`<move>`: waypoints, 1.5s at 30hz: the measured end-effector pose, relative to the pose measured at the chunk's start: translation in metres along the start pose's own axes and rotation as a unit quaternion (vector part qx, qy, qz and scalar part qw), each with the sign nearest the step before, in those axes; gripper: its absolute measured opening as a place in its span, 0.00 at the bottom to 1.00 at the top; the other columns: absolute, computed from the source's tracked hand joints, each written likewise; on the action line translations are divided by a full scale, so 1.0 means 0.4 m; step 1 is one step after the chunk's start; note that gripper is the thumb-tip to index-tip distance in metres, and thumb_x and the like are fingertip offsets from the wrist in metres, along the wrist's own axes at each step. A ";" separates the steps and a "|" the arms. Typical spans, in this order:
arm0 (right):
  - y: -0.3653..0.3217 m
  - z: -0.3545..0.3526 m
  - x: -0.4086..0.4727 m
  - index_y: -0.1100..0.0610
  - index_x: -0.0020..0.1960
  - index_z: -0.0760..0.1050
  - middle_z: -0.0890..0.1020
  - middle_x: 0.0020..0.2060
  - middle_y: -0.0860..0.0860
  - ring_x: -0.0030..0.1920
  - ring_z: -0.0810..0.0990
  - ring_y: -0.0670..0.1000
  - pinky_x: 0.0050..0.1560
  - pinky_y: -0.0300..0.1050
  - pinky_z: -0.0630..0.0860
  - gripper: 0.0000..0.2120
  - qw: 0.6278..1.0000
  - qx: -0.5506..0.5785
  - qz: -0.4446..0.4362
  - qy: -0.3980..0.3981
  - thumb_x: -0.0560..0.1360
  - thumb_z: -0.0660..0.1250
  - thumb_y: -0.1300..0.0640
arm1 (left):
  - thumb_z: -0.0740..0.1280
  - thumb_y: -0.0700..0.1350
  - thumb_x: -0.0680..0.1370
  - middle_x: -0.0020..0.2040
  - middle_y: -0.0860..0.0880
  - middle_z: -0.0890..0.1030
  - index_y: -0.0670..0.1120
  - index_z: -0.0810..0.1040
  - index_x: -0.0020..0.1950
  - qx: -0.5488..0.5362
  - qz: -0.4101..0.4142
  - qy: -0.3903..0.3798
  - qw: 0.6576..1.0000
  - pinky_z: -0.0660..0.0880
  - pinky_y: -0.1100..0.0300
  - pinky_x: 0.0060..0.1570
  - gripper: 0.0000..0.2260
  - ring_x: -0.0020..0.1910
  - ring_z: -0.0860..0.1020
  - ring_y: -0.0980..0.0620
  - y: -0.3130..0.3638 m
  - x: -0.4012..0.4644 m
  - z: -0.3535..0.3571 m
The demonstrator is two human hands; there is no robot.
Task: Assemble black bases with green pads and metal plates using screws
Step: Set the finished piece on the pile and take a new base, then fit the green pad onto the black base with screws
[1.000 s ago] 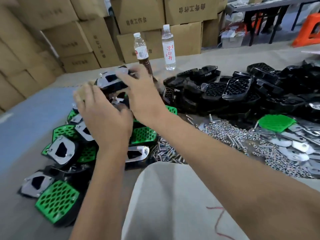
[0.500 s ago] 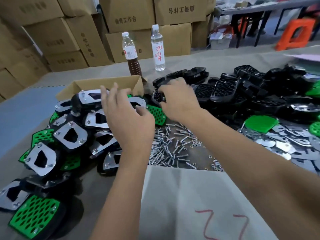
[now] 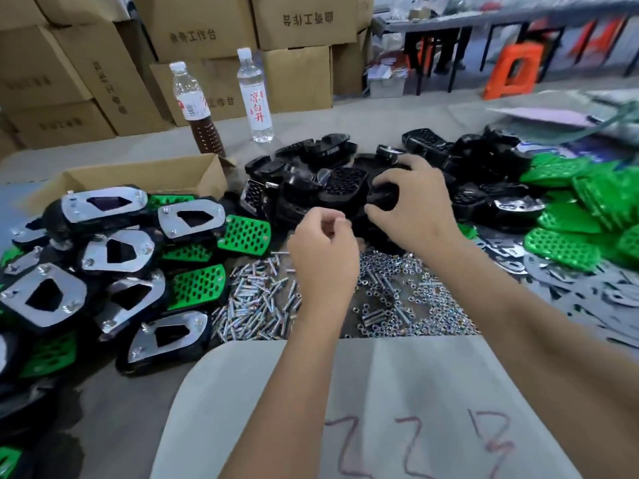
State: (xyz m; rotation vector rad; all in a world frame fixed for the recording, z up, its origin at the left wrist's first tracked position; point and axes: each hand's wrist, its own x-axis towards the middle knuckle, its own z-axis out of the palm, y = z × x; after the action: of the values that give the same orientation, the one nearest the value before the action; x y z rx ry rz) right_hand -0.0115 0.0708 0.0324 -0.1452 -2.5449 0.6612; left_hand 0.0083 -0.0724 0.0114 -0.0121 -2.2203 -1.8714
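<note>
Right hand [image 3: 413, 205] now grips one black base [image 3: 382, 195].

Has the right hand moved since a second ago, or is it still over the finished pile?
Yes. The right hand has swung rightward, away from the cardboard box, and now grips a black base in the black pile.

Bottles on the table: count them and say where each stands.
2. The bottle with brown liquid stands just behind the open cardboard box; the clear water bottle stands to its right, behind the pile of black bases. None seems hidden.
</note>
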 end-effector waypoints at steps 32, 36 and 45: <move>0.115 -0.037 -0.051 0.55 0.59 0.80 0.78 0.57 0.56 0.63 0.70 0.62 0.57 0.55 0.66 0.25 0.979 -0.157 0.060 0.119 0.64 0.67 0.70 | 0.76 0.55 0.75 0.55 0.48 0.77 0.47 0.75 0.58 0.276 0.102 -0.120 0.948 0.75 0.49 0.57 0.18 0.56 0.76 0.45 -0.011 -0.046 0.139; 0.135 -0.025 -0.053 0.51 0.62 0.76 0.78 0.57 0.54 0.63 0.71 0.61 0.58 0.56 0.64 0.28 0.961 -0.202 0.172 0.079 0.64 0.72 0.68 | 0.79 0.56 0.73 0.54 0.46 0.75 0.46 0.69 0.57 0.280 0.122 -0.099 0.947 0.71 0.50 0.57 0.25 0.55 0.71 0.44 -0.021 -0.067 0.165; 0.185 -0.050 -0.089 0.54 0.62 0.80 0.85 0.53 0.50 0.58 0.80 0.55 0.61 0.52 0.72 0.11 0.972 0.000 0.109 0.209 0.80 0.71 0.58 | 0.79 0.50 0.75 0.55 0.46 0.70 0.46 0.69 0.55 0.249 0.168 -0.039 0.953 0.70 0.54 0.54 0.21 0.54 0.67 0.46 -0.032 -0.007 0.241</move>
State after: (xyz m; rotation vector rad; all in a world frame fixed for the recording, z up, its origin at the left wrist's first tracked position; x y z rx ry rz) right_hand 0.0279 0.1363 -0.0039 -0.5149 -2.1394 0.6340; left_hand -0.0077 0.0194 -0.0164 -0.3577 -2.4893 -1.1254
